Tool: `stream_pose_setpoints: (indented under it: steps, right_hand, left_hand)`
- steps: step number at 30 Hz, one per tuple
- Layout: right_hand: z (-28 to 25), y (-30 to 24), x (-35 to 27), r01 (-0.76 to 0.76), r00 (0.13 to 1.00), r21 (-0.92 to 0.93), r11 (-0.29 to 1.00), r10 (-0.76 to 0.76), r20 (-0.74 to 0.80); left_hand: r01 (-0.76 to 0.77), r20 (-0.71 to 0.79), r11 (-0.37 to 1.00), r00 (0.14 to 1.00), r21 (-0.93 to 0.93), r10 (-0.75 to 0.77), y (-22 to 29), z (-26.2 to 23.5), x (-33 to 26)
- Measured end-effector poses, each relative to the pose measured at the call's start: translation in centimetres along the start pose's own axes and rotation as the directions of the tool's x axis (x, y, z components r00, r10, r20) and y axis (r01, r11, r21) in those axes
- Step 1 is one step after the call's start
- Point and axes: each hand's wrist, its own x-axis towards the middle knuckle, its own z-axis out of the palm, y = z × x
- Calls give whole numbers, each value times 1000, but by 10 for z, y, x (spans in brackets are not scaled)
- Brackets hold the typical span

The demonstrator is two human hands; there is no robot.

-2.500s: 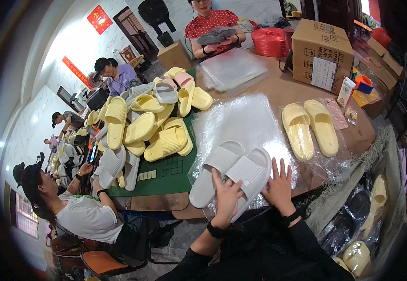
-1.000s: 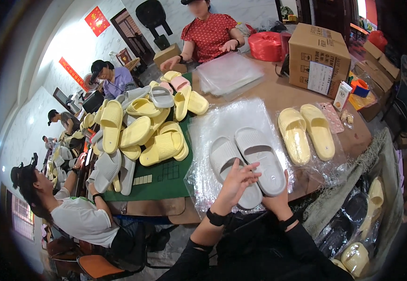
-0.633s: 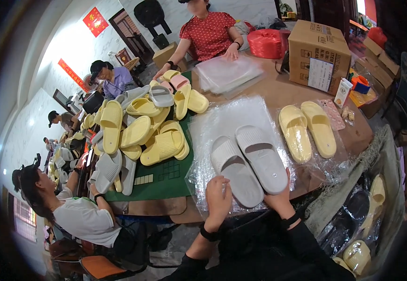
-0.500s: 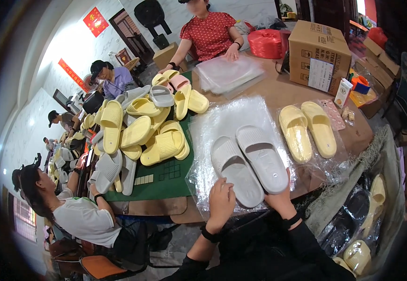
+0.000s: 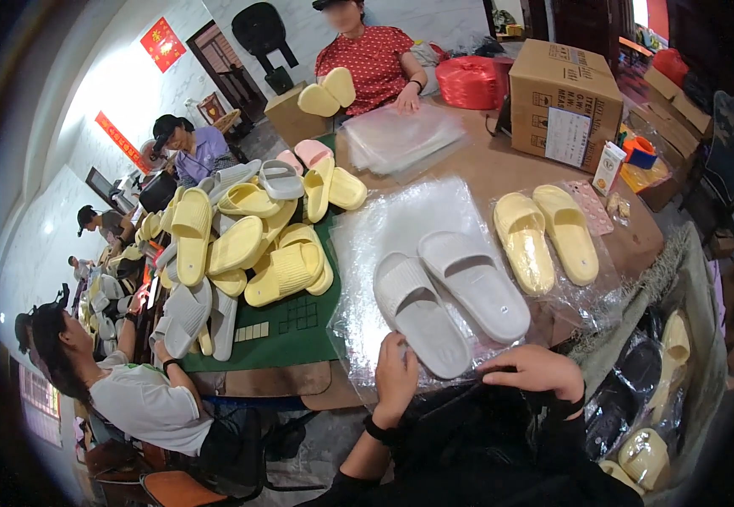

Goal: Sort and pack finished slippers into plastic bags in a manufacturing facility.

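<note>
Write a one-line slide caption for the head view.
Both hands, left hand and right hand, at the near edge of clear plastic bags under two grey slippers.

Pair of slides (image 5: 451,300) at centre: pale grey, on clear glossy plastic bags (image 5: 401,228). Second pair (image 5: 544,237) at 2 o'clock: pale yellow. Heap of slides (image 5: 248,245) at 10 o'clock: mostly yellow, some grey, two pink, on green mat (image 5: 286,325). Table (image 5: 510,169) brown. Carton (image 5: 565,93) at 1 o'clock: tan. Twine roll (image 5: 468,80) at 12 o'clock: red.

Pretty bright overall, daylight pouring in around 10 o'clock and blowing out that wall. Glare on the clear plastic bags (image 5: 401,228); heavy fisheye bending, black vignette all round.
</note>
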Motion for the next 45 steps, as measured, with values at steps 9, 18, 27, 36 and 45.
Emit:
stream_pose_setpoints:
  steps: [9,18,27,36,45]
  right_hand:
    - [-7,-3,69,137,980,-129,982,-153,-124]
    - [2,-14,136,-28,995,-314,949,58,85]
    - [22,-1,146,-135,991,-414,900,117,-69]
    - [-9,-41,73,48,985,-136,990,-69,-156]
    - [-32,-46,24,192,924,518,834,-332,192]
  left_hand:
    - [-27,139,995,990,96,13,-18,-6,3]
    - [-123,190,979,978,160,92,-22,-6,-2]
    - [-191,201,953,969,237,144,-15,-2,-3]
    - [-166,294,949,952,270,83,0,-9,3]
    - [-231,153,969,958,-90,243,-26,-10,-9]
